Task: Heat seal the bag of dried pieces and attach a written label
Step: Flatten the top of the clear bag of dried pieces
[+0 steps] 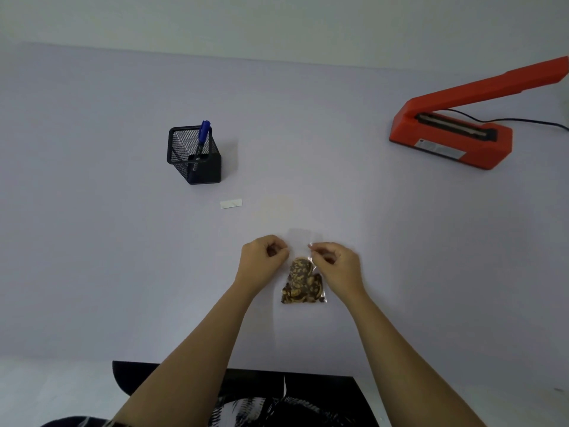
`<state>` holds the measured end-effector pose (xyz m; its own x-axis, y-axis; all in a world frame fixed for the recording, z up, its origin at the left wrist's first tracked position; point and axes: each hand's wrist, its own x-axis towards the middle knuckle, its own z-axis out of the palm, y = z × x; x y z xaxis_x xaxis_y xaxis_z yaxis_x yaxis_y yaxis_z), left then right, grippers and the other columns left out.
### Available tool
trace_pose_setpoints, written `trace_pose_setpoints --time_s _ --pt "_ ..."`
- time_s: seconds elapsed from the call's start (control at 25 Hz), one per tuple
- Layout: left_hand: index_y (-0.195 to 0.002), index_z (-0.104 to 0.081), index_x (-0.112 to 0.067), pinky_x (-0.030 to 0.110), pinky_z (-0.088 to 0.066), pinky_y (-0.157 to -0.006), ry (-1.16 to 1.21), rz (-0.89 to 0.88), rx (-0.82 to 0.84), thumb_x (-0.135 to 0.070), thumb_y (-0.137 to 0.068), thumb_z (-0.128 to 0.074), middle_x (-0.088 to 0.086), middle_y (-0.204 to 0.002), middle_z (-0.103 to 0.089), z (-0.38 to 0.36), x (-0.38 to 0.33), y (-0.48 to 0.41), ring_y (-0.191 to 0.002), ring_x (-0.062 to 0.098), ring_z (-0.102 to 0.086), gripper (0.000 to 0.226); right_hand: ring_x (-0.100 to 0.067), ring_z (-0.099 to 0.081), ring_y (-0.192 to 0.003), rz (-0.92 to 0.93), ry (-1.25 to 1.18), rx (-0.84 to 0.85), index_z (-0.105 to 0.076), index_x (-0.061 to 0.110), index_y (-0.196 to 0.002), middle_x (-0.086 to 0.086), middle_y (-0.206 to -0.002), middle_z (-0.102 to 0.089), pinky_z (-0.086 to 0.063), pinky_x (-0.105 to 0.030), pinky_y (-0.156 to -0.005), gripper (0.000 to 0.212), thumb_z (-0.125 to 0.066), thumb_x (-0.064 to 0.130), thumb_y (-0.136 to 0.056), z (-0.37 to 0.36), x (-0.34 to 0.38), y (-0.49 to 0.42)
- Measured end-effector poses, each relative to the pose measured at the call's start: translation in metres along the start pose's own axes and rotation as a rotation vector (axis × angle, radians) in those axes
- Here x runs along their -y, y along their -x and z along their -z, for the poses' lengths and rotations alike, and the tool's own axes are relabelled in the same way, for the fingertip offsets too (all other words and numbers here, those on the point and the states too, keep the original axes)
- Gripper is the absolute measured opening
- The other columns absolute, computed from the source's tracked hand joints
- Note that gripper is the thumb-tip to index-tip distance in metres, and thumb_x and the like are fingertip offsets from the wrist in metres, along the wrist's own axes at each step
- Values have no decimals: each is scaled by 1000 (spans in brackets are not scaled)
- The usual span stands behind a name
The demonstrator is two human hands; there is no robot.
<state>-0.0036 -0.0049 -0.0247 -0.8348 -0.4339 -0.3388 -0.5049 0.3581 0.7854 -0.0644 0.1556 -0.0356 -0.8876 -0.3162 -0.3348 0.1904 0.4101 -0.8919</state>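
Observation:
A small clear bag [303,282] of brown and yellow dried pieces lies on the pale table in front of me. Its empty upper part points away from me. My left hand [263,260] pinches the bag's left edge near the top, and my right hand [337,265] pinches the right edge. An orange heat sealer [452,134] stands at the far right with its arm raised. A small white label [231,204] lies flat left of the bag. A blue marker [201,140] stands in a black mesh holder [194,157].
A black power cord [523,121] runs from the sealer off to the right. The table's near edge [77,359] is close to my body, where dark patterned clothing shows. A wall rises behind the far edge.

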Motion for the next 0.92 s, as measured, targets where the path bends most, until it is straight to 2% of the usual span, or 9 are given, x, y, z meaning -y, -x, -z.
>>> trace_pose_setpoints --time_s 0.08,0.2,0.32,0.4,0.44,0.52,0.64,0.76,0.92 --pt "-91 -68 -12 10 -45 -67 -57 -14 -15 -16 -83 -65 -1 -80 -66 -2 -1 -2 -74 13 -60 10 -6 -65 -77 18 93 -54 -72 15 -101 5 -89 -71 -54 -17 -73 20 -65 11 -82 -4 1 1" --pt "-112 -57 -14 3 -42 -60 -10 16 -36 -16 -84 -66 -5 -74 -58 -1 -3 -4 -68 6 -55 29 -11 -65 -76 -5 156 -97 -63 13 -118 0 -83 -69 -54 -22 -81 34 -62 12 -84 -5 6 0" --pt "-124 -46 -15 12 -43 -62 -13 16 -44 -12 -84 -67 -3 -74 -56 -3 -4 -3 -67 8 -54 45 -12 -59 -78 24 312 -73 -49 16 -131 -1 -106 -56 -51 -25 -81 51 -64 13 -82 -5 9 -3" --pt "-124 -43 -14 22 -45 -67 -36 10 -80 -11 -83 -67 -1 -82 -55 -6 -5 -2 -71 13 -54 47 -9 -50 -90 45 408 -92 -44 20 -128 4 -111 -41 -48 -26 -79 54 -67 16 -79 -2 8 -2" --pt "-120 -44 -13 24 -45 -68 -50 11 -108 -11 -82 -67 0 -87 -52 -8 -5 -2 -74 14 -53 45 -8 -46 -95 82 453 -94 -46 20 -124 5 -110 -41 -46 -27 -78 50 -67 18 -79 0 8 -3" --pt "-109 -49 -10 24 -43 -67 -108 -26 -147 -8 -82 -66 1 -93 -48 -11 -6 -2 -76 17 -51 32 -12 -46 -98 229 558 -11 -57 18 -111 4 -104 -52 -44 -27 -78 31 -64 16 -81 2 9 -6" --pt "-88 -66 -3 30 -47 -67 -260 -233 -82 1 -81 -62 9 -85 -59 -14 -3 -8 -78 27 -58 9 -20 -53 -95 352 688 176 -70 16 -94 0 -95 -66 -45 -28 -79 15 -59 12 -83 3 12 -15" --pt "-90 -72 0 32 -46 -73 -353 -314 19 -1 -84 -60 15 -89 -66 -10 0 -14 -84 30 -61 14 -19 -59 -91 308 622 176 -73 14 -92 -4 -93 -69 -47 -28 -80 16 -62 13 -82 6 14 -18" --pt "-98 -70 -3 33 -45 -78 -421 -367 98 -5 -86 -58 14 -98 -66 -3 2 -20 -91 31 -59 17 -19 -63 -86 283 598 124 -74 11 -94 -7 -94 -70 -52 -31 -80 15 -64 12 -82 7 15 -20"
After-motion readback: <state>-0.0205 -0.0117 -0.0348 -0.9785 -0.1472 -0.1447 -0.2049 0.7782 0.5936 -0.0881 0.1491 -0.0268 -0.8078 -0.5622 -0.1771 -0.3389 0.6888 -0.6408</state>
